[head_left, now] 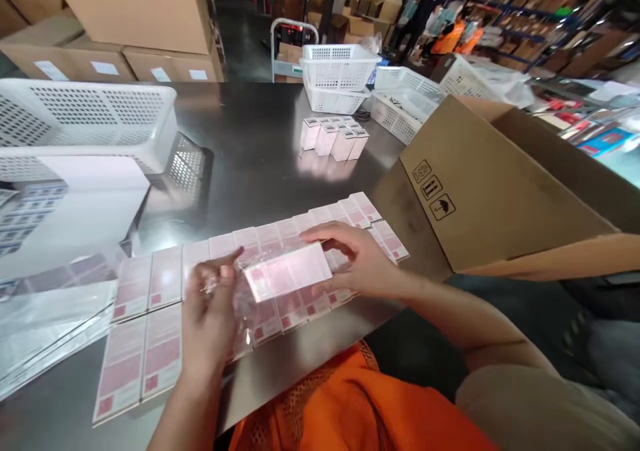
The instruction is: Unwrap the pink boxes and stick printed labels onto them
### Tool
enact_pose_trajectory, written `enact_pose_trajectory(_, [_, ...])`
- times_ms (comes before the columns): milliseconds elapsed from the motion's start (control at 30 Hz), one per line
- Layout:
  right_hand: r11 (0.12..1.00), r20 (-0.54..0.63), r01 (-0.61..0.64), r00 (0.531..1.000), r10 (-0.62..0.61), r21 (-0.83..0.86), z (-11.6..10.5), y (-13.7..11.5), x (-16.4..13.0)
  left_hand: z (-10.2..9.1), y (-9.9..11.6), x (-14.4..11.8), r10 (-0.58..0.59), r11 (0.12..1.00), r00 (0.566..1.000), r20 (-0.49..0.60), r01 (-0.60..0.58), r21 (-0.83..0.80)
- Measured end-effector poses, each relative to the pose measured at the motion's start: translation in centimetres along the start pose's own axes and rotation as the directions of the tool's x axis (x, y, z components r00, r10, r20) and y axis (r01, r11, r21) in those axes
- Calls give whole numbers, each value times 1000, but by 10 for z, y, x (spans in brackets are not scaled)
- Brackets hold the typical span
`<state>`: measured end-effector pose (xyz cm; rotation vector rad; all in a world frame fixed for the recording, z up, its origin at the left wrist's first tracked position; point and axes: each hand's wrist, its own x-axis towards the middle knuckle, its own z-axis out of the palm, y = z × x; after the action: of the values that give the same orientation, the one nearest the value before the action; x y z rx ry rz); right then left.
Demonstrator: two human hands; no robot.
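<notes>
My right hand point(357, 261) grips a small white and pink box point(287, 272) by its right end, holding it above the table. Clear plastic film hangs about the box's left end. My left hand point(213, 311) is closed on that crinkled plastic film point(243, 314), with the forefinger stretched toward the box. Beneath both hands lie two rows of similar pink and white boxes point(127, 364), flat and side by side; my hands hide some of them. A small group of the same kind of boxes point(334, 138) stands upright farther back on the metal table point(250, 131).
A large open cardboard carton point(480, 184) leans at the right edge. White perforated baskets point(90, 114) stand at the left, with more baskets point(340, 71) at the back. Label sheets point(37, 218) and plastic sleeves point(55, 324) lie at left. Another person point(425, 11) stands in the background.
</notes>
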<state>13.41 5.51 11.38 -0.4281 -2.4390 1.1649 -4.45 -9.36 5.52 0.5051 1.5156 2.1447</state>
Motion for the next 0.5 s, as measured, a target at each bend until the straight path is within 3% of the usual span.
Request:
enact_pose_trajectory(67, [975, -174, 38, 985, 0, 220, 7, 11, -1, 0, -3, 0, -191, 981, 973, 128, 186, 50])
enact_pose_trajectory(133, [906, -313, 132, 950, 1, 402, 17, 21, 2, 1, -5, 1, -425, 904, 875, 230, 424, 58])
enact_pose_trajectory(200, [836, -381, 204, 925, 6, 509, 28, 25, 6, 3, -7, 3, -551, 828, 801, 235, 560, 30])
enact_pose_trajectory(367, [823, -473, 283, 881, -19, 493, 50, 17, 12, 1, -9, 9, -593, 763, 786, 176, 618, -189])
enact_pose_trajectory(500, [818, -502, 308, 865, -27, 486, 54, 8, 14, -4, -7, 10, -643, 710, 725, 245, 685, -164])
